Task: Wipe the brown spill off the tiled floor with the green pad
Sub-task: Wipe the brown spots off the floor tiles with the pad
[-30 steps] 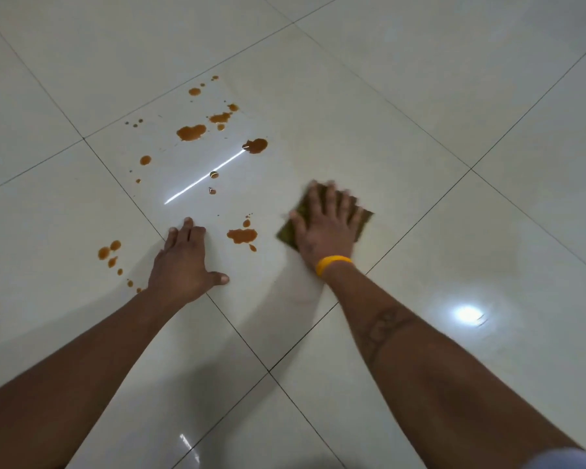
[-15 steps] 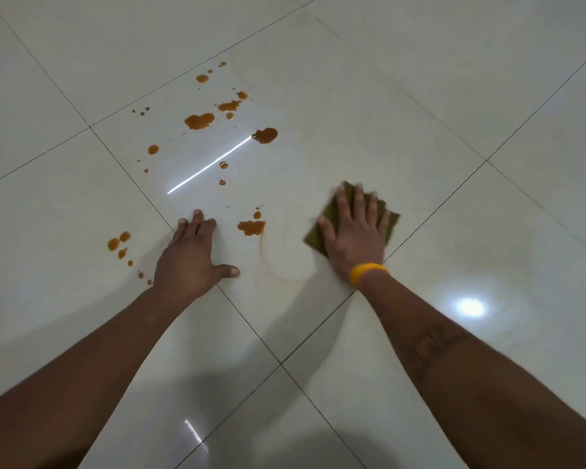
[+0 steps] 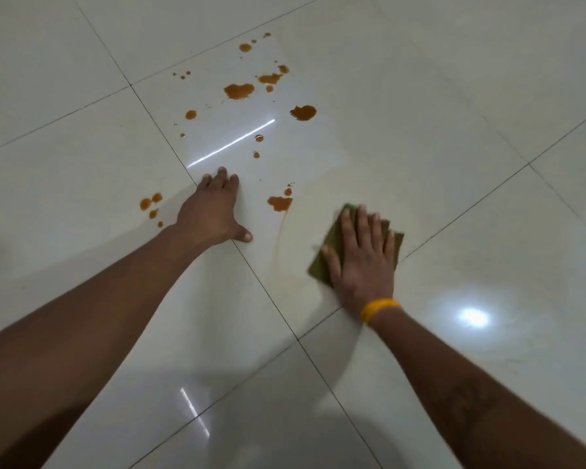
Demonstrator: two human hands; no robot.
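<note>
My right hand (image 3: 362, 262), with a yellow band at the wrist, presses flat on the green pad (image 3: 322, 262), which lies on the glossy white tiled floor (image 3: 454, 96). Most of the pad is hidden under the palm. My left hand (image 3: 210, 211) rests flat on the floor to the left, fingers apart, holding nothing. Brown spill drops are scattered ahead: one blotch (image 3: 279, 202) lies between my hands, a small cluster (image 3: 151, 204) sits left of my left hand, and larger blotches (image 3: 239, 91) lie farther away. A faint brown streak (image 3: 279, 238) curves down from the nearest blotch.
Dark grout lines (image 3: 271, 296) cross the floor diagonally. Bright light reflections (image 3: 474, 316) shine on the tiles to the right and ahead. Nothing else stands on the floor in view.
My right hand has slid the pad toward me and to the right, away from the nearest blotch, leaving a faint brown streak. My left hand has stayed planted.
</note>
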